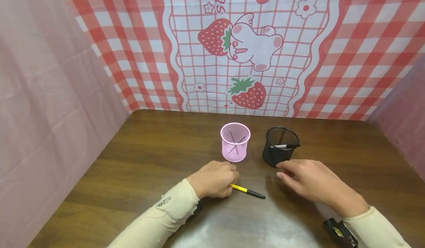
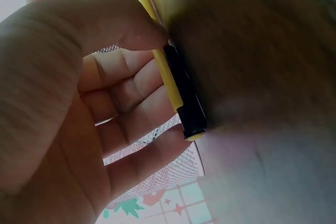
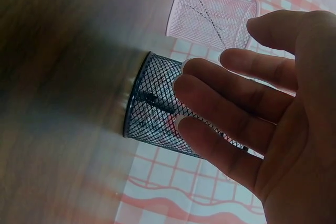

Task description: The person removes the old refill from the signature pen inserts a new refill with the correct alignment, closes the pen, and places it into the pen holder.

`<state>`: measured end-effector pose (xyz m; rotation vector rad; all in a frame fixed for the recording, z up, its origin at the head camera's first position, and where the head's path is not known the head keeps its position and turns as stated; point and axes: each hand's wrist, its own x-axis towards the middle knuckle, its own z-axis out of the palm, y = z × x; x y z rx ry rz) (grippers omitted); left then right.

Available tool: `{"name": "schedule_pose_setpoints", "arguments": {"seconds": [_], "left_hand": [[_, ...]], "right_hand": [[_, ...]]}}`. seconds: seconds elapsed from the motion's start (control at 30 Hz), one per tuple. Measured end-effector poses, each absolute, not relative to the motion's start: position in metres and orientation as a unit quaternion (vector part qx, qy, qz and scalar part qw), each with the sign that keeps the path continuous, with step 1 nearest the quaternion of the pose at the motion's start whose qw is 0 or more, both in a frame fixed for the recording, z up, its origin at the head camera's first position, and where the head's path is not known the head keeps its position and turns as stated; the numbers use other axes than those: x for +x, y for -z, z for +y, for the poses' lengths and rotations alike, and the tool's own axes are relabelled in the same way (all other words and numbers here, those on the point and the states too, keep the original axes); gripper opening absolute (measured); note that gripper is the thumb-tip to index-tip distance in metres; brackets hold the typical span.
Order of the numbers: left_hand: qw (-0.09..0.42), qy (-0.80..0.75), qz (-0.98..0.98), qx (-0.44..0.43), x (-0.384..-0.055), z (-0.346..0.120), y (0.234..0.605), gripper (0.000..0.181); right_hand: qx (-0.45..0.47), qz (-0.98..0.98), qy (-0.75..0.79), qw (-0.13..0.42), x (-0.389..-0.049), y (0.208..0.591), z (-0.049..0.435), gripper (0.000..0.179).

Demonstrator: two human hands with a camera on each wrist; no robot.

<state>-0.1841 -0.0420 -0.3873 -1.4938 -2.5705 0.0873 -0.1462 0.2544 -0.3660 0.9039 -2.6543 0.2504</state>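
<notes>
A yellow pen with a black end [image 1: 255, 194] is pinched between the thumb and fingers of my left hand [image 1: 216, 180], low over the table. The left wrist view shows its yellow barrel [image 2: 169, 80] under the thumb. My right hand [image 1: 315, 181] holds nothing; its fingers are extended and loosely bent, close in front of the black mesh pen cup [image 1: 273, 159]. The head view does not settle whether the fingertips touch that cup. A white-and-black pen [image 1: 280, 146] leans in it. Behind my left hand stands a pink mesh pen cup [image 1: 229, 152], upright, with thin dark sticks crossed inside.
The brown wooden table [image 1: 149, 148] carries both cups, standing side by side with a small gap. A red-and-white checked strawberry cloth [image 1: 142, 49] hangs behind it. Pink fabric [image 1: 49, 104] borders the left side, and more hangs at the right. Dark straps circle both wrists.
</notes>
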Motion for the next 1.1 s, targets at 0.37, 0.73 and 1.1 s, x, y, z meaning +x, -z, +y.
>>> {"name": "schedule_pose_setpoints", "arguments": {"seconds": [0.37, 0.73, 1.1], "left_hand": [[0.149, -0.053, -0.864, -0.478, -0.183, -0.039, 0.386, 0.016], [0.202, -0.018, -0.858, -0.471, -0.185, -0.04, 0.385, 0.014], [0.22, 0.0, -0.849, -0.48, -0.185, -0.04, 0.385, 0.013]], "right_hand": [[0.317, -0.93, -0.09, 0.166, -0.144, 0.37, 0.255, 0.018], [0.329, -0.924, -0.086, 0.174, -0.146, 0.371, 0.25, 0.016], [0.321, -0.932, -0.09, 0.141, -0.144, 0.368, 0.244, 0.02]]}}
